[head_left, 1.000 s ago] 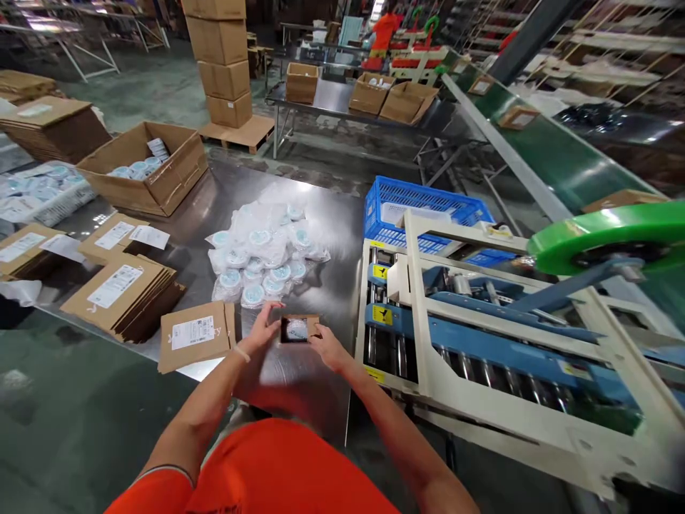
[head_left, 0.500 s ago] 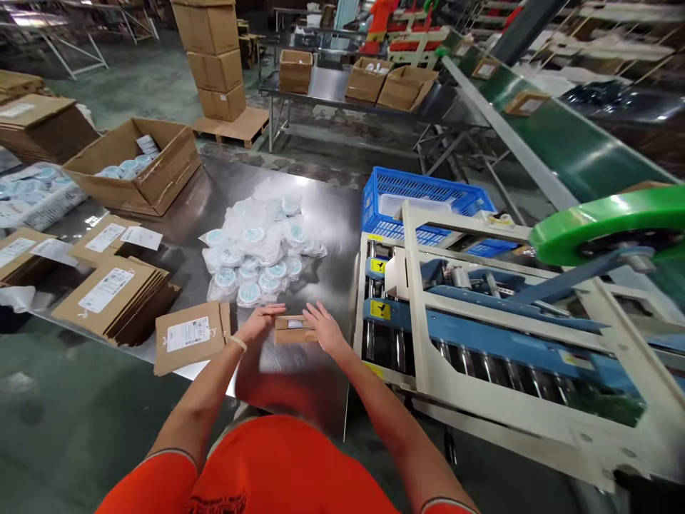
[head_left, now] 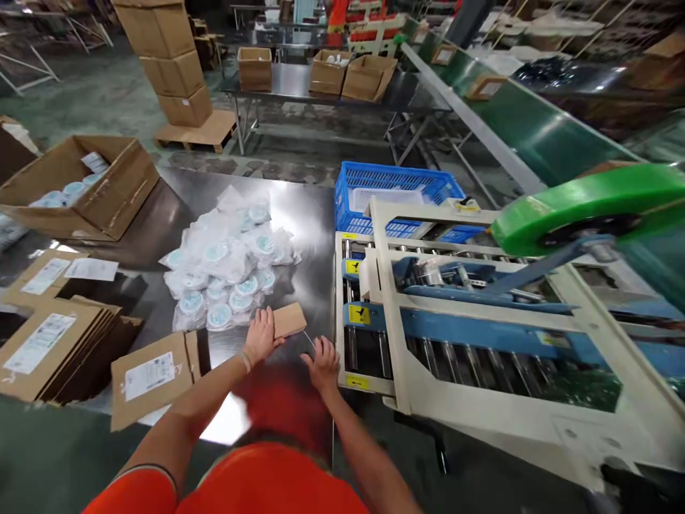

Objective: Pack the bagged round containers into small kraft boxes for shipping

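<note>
Small box (head_left: 290, 319) now shows a plain closed top, sits at a slant and has turned; a moment before, its flap stood open w/ something white inside. R hand (head_left: 322, 363) has come off it, down toward table's R edge; whole view swung, so things sit further L.

L hand (head_left: 260, 337) has box's L end pinched, thumb along near side, fingers on far side. R hand half curled, thumb apart from fingers, near box but clear of it. Thin pale line runs from box corner toward R thumb; can't tell what it is or whether R pinches it. Box is at table's near part, just R of pots.

Labels: white, printed, on flat ctns (head_left: 150, 375) and stack (head_left: 40, 343); print too small to read. Loose white slip (head_left: 92, 269) behind stack, w/ print, also illegible. Pots (head_left: 227, 264) bear round lt-blue labels, unreadable. Machine (head_left: 382, 257) has yellow stickers (head_left: 359, 314) w/ black symbols.

Materials: box = bare brown cardboard, oblong. Pots round, in crinkly clear plastic, heaped. Table (head_left: 315, 214) = shiny steel, reflecting orange shirt. Big open ctn (head_left: 115, 196) far L, more pots inside. Crate (head_left: 353, 223) = blue slatted plastic, behind machine's rollers.
</note>
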Motion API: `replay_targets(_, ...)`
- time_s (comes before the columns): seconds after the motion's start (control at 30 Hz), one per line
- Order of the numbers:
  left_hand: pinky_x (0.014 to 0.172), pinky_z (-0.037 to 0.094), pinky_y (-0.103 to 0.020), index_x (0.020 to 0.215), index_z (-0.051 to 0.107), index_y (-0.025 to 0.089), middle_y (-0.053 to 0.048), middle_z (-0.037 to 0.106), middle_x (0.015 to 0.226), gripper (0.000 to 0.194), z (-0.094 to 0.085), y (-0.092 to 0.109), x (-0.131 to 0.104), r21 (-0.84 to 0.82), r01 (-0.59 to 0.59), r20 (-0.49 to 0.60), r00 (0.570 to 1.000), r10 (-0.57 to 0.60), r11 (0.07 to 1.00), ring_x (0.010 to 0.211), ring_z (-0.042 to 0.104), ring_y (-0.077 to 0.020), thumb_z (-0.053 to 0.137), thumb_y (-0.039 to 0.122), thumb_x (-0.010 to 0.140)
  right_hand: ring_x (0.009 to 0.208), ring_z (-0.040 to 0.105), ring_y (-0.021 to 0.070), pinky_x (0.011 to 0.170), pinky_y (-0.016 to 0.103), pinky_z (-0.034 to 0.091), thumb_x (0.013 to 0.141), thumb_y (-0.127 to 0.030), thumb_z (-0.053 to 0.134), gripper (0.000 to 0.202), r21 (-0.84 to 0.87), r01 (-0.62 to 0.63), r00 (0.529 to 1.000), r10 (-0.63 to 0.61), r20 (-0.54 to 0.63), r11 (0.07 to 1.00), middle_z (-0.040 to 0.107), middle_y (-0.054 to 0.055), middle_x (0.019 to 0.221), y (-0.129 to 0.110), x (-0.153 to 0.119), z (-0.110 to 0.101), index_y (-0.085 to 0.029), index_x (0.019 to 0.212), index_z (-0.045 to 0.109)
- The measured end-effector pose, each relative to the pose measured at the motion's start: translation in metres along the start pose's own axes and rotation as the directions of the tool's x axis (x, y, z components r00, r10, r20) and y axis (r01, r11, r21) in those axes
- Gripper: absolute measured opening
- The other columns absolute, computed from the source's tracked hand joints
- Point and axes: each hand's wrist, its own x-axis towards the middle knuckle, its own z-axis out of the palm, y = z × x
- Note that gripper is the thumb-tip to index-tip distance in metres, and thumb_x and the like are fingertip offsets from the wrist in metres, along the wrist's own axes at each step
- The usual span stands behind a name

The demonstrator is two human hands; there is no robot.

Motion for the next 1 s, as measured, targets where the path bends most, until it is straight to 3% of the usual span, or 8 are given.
replay_targets(0.3, 0.122, 0.044, -0.064, 0.155, 0.047, 0.005, -0.033, 0.054, 0.155, 0.1, 0.048, 0.122, 0.208, -0.247, -0.267, 0.052, 0.956, 0.288, 0.931, 0.146, 0.053, -0.0488, 0.093, 0.039, 0.074, 0.13, 0.067, 0.0457, 0.096, 0.067, 0.058, 0.105, -0.043, 0.054, 0.048, -0.141, 0.105, 0.993, -0.111, -0.039, 0.985, 0.07, 0.02, 0.144, 0.013, -0.016, 0.02, -0.036, 0.153, 0.06)
replay_targets(0.43, 0.126, 0.042, -0.064, 0.166, 0.031, 0.008, -0.036, 0.031, 0.172, 0.121, 0.079, 0.192, 0.224, -0.408, -0.293, 0.07, 0.934, 0.349, 0.865, 0.16, 0.037, -0.0502, 0.098, 0.033, 0.068, 0.128, 0.067, 0.0471, 0.099, 0.073, 0.055, 0.105, -0.046, 0.053, 0.045, -0.155, 0.115, 0.992, -0.121, -0.03, 0.981, 0.069, 0.02, 0.145, 0.019, -0.016, 0.024, -0.033, 0.147, 0.063)
replay_targets(0.53, 0.128, 0.041, -0.062, 0.173, 0.01, 0.012, -0.034, 0.011, 0.179, 0.123, 0.089, 0.2, 0.187, -0.547, -0.271, 0.021, 0.942, 0.336, 0.792, 0.166, 0.026, -0.0461, 0.089, 0.03, 0.079, 0.122, 0.069, 0.0419, 0.099, 0.067, 0.058, 0.106, -0.044, 0.051, 0.04, -0.089, 0.189, 0.963, -0.202, -0.18, 0.978, 0.073, 0.018, 0.139, 0.02, -0.012, 0.021, -0.032, 0.14, 0.066)
replay_targets(0.63, 0.131, 0.038, -0.06, 0.171, 0.021, 0.017, -0.027, 0.029, 0.175, 0.09, 0.074, 0.142, 0.113, -0.565, -0.234, -0.087, 0.971, 0.225, 0.791, 0.162, 0.036, -0.0381, 0.067, 0.023, 0.094, 0.121, 0.068, 0.04, 0.096, 0.064, 0.058, 0.106, -0.041, 0.048, 0.038, -0.033, 0.18, 0.95, -0.183, -0.255, 0.983, 0.073, 0.019, 0.135, 0.024, -0.011, 0.017, -0.028, 0.136, 0.068)
replay_targets(0.77, 0.124, 0.044, -0.064, 0.15, 0.052, 0.017, -0.02, 0.06, 0.146, 0.051, 0.007, 0.001, -0.023, -0.428, 0.057, -0.27, 0.944, -0.188, 0.902, 0.141, 0.056, -0.0353, 0.049, 0.021, 0.1, 0.112, 0.069, 0.039, 0.092, 0.059, 0.059, 0.106, -0.044, 0.047, 0.041, 0.142, 0.161, 0.958, -0.12, -0.26, 0.977, 0.074, 0.023, 0.122, 0.018, 0.002, 0.018, -0.019, 0.122, 0.074)
replay_targets(0.83, 0.119, 0.046, -0.067, 0.142, 0.058, 0.017, -0.019, 0.064, 0.136, 0.043, -0.037, -0.069, -0.093, -0.367, 0.373, -0.364, 0.785, -0.501, 0.852, 0.134, 0.059, -0.0374, 0.049, 0.023, 0.1, 0.099, 0.072, 0.0349, 0.088, 0.052, 0.06, 0.105, -0.043, 0.044, 0.041, 0.328, 0.194, 0.975, -0.144, -0.17, 0.925, 0.077, 0.02, 0.105, -0.009, 0.016, 0.023, -0.019, 0.115, 0.075)
replay_targets(0.9, 0.115, 0.046, -0.067, 0.138, 0.06, 0.015, -0.021, 0.063, 0.137, 0.042, -0.078, -0.123, -0.153, -0.31, 0.777, -0.356, 0.439, -0.825, 0.548, 0.135, 0.056, -0.0406, 0.052, 0.025, 0.098, 0.089, 0.074, 0.0305, 0.084, 0.045, 0.061, 0.102, -0.042, 0.046, 0.039, 0.542, 0.194, 0.97, -0.243, 0.02, 0.818, 0.079, 0.015, 0.095, -0.06, 0.028, 0.03, -0.02, 0.11, 0.076)
replay_targets(1.0, 0.106, 0.047, -0.069, 0.133, 0.061, 0.005, -0.032, 0.057, 0.14, 0.044, -0.115, -0.172, -0.209, -0.32, 0.919, -0.3, 0.132, -0.945, 0.23, 0.137, 0.052, -0.0513, 0.055, 0.027, 0.095, 0.089, 0.076, 0.0282, 0.088, 0.042, 0.062, 0.093, -0.041, 0.055, 0.033, 0.723, 0.046, 0.867, -0.387, 0.314, 0.69, 0.081, 0.012, 0.095, -0.16, 0.036, 0.042, -0.02, 0.105, 0.078)
